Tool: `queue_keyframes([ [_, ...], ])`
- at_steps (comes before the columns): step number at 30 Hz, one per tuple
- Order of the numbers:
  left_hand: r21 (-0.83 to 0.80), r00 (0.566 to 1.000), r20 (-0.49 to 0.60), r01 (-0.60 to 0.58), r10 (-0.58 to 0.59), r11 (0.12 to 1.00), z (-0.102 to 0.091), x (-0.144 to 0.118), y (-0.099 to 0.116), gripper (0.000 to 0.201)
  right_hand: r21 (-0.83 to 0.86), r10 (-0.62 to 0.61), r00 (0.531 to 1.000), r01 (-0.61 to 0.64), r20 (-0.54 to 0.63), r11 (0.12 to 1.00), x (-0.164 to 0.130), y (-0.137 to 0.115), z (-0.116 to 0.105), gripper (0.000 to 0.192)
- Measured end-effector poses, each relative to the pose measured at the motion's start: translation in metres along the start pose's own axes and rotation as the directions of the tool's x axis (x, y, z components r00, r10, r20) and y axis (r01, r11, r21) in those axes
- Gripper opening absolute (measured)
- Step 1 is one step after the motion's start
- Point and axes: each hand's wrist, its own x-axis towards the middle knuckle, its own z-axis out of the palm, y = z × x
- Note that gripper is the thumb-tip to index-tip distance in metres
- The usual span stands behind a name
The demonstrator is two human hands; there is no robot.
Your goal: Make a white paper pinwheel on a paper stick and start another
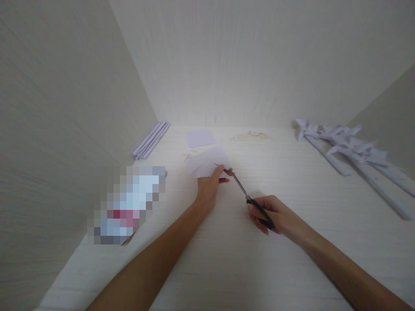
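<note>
My left hand [210,185] pinches the lower right part of a white sheet of paper [205,162], which shows slits or creases across it. A pair of scissors [256,205] with black handles is in my right hand [270,211], fingers wrapped round the grips. The metal blades point up and left, their tips at the paper's right edge, close to my left fingertips. Whether the tips are cutting the paper is too small to tell. Behind the held sheet lies another flat piece of white paper [200,138].
Several rolled paper sticks [151,140] lie at the back left. Paper sticks with folded paper pieces [353,149] are spread on the right. A pixelated, blurred-out object [131,205] is at the left. Small pale scraps [253,135] lie near the back wall [243,65].
</note>
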Motion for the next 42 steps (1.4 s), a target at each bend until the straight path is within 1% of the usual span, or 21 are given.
queue_keyframes([
  [12, -0.02, 1.0, -0.013, 0.016, -0.017, 1.0, 0.001, -0.001, 0.0, 0.012, 0.015, -0.007, 1.0, 0.007, -0.008, 1.0, 0.001, -0.002, 0.001, 0.041],
  [19, -0.018, 0.999, -0.022, 0.03, -0.03, 0.999, 0.002, 0.0, 0.0, 0.012, 0.032, 0.003, 1.0, -0.002, -0.017, 0.999, 0.001, -0.004, 0.003, 0.043],
  [23, -0.013, 0.998, -0.039, 0.051, -0.052, 0.999, 0.002, 0.0, 0.0, 0.013, 0.032, -0.025, 1.0, 0.026, -0.015, 0.999, 0.002, -0.001, 0.002, 0.044],
  [31, -0.027, 0.998, -0.039, 0.046, -0.047, 0.999, 0.003, 0.0, 0.002, 0.011, 0.049, -0.065, 0.998, 0.066, -0.019, 0.997, 0.006, 0.009, 0.001, 0.041],
  [36, -0.059, 0.999, -0.029, 0.036, -0.038, 0.998, 0.002, 0.001, 0.002, 0.011, 0.019, -0.058, 0.998, 0.058, -0.017, 0.998, 0.006, 0.009, 0.001, 0.041],
  [42, -0.086, 0.995, -0.092, 0.036, -0.044, 0.996, 0.0, 0.004, 0.0, 0.009, 0.034, -0.047, 0.998, 0.048, -0.03, 0.998, 0.004, 0.002, 0.002, 0.044],
])
